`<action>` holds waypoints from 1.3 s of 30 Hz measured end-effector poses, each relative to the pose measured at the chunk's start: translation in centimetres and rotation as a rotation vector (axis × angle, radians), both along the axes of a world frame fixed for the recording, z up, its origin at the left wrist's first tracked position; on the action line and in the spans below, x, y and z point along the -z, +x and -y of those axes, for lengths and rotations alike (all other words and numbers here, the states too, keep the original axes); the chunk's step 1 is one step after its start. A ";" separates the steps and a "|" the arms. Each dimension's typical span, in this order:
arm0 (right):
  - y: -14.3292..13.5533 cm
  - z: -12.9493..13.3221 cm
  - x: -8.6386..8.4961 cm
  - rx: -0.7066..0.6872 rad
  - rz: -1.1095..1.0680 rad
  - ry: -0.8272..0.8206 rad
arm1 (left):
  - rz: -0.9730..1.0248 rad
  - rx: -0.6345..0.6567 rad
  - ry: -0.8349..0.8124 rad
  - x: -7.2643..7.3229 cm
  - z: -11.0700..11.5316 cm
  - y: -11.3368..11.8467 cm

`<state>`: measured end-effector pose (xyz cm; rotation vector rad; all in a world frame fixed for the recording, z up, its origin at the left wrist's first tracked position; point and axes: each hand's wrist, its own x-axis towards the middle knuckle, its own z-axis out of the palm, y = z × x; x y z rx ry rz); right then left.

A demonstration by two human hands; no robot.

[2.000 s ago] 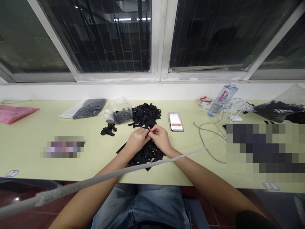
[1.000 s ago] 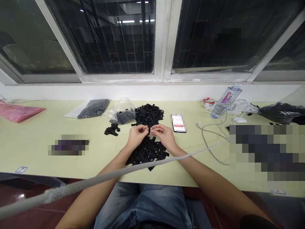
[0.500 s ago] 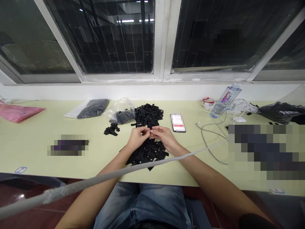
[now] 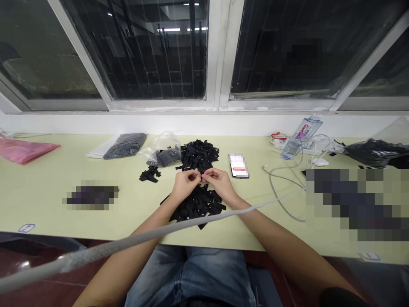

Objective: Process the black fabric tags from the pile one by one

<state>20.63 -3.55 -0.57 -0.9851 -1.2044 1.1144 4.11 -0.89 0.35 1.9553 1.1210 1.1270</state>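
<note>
Pinching a small black piece (image 4: 202, 176), the left hand (image 4: 185, 185) and right hand (image 4: 220, 183) nearly meet, each grip narrow. The piece lies between the fingertips, above the worktop (image 4: 128, 211); mostly covered, its pointing direction and long axis cannot be told. Flat, matte, cloth-like black strips form a near pile (image 4: 196, 207) with pale specks, and a far pile (image 4: 198, 152) beyond the grip.

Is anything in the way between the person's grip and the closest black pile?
No, nothing visible stands between the left-hand grip or right-hand grip and the near black pile, just below them in the picture. The grey cord crosses the pile's near edge in view, but seems to hang closer to the camera.
</note>
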 end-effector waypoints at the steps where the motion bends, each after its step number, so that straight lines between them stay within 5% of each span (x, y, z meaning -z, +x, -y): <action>1: 0.0 0.0 0.0 0.000 0.010 -0.001 | -0.003 0.014 -0.001 0.0 0.0 0.0; 12: 0.4 -0.1 -0.1 0.002 0.004 -0.029 | 0.069 0.170 -0.091 -0.6 0.0 -0.1; 22: 0.6 -0.1 -0.3 -0.016 0.016 -0.023 | 0.137 0.186 -0.188 -0.2 -0.3 -0.2; 39: 0.4 0.1 -0.4 -0.069 -0.032 -0.026 | 0.025 0.158 -0.061 -0.4 -0.2 -0.4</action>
